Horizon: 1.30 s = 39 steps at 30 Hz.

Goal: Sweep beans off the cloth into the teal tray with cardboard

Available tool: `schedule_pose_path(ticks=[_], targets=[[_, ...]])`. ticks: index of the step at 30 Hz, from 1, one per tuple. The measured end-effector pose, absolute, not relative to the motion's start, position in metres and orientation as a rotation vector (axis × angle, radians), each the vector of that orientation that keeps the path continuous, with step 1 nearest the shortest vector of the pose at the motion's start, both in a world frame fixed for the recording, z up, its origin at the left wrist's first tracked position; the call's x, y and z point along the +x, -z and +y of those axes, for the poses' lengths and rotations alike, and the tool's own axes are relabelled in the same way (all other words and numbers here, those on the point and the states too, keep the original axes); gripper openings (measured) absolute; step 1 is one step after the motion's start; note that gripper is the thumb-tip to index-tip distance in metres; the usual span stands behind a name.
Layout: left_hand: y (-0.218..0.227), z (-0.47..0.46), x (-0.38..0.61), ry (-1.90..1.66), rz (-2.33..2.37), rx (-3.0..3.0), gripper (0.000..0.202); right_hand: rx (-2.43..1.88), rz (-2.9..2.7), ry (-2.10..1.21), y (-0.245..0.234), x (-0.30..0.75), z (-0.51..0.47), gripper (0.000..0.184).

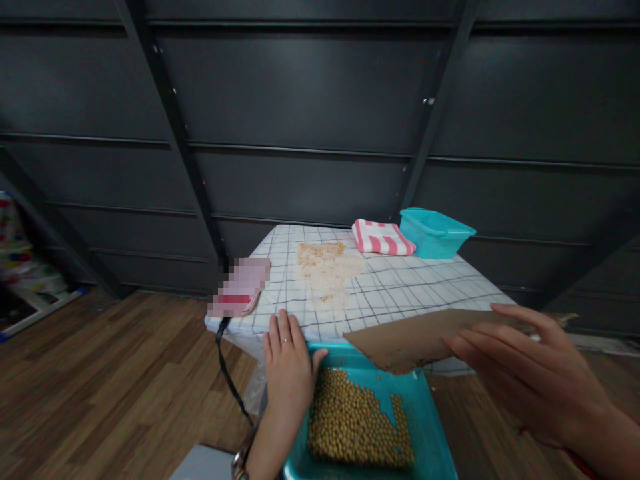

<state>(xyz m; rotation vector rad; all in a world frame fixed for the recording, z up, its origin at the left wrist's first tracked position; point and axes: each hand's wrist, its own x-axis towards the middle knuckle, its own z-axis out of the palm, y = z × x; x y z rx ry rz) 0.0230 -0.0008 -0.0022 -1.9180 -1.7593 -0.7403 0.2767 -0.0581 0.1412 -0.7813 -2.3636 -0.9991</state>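
Note:
A flat piece of brown cardboard is gripped by my right hand and slants above the far right corner of a turquoise tray. Soybean-like yellow-brown beans cover much of the tray's bottom. My left hand lies with its fingers stretched out over the near edge of the table, thumb apart by the tray's left rim. Beyond it, a patch of pale grains with yellowish bits is spread on the checked tablecloth.
At the table's back right sit a folded pink-and-white striped towel and a turquoise bin. A pink phone-like item, partly blurred, lies on the left edge with a black strap hanging down. Dark wall panels stand behind.

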Motion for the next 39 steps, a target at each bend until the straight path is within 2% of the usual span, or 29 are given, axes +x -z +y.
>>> schedule_pose_path(ticks=[7,14,23,32,39], targets=[[0.004,0.000,0.024,0.764,-1.738,-1.889,0.070,-0.710,-2.349,0.961,-0.142,0.282,-0.066,0.025],[0.002,-0.001,0.024,0.752,-1.748,-1.895,0.066,-0.909,-2.380,0.965,-0.144,0.283,-0.049,0.026],[0.001,-0.001,0.024,0.744,-1.756,-1.908,0.066,-0.769,-2.309,1.281,-0.143,0.278,-0.018,0.021],[-0.001,-0.002,0.025,0.745,-1.744,-1.889,0.063,-0.839,-2.368,1.000,-0.136,0.269,-0.035,0.025],[-0.001,-0.002,0.024,0.731,-1.737,-1.888,0.066,-0.727,-2.281,1.254,-0.136,0.258,-0.008,0.018]])
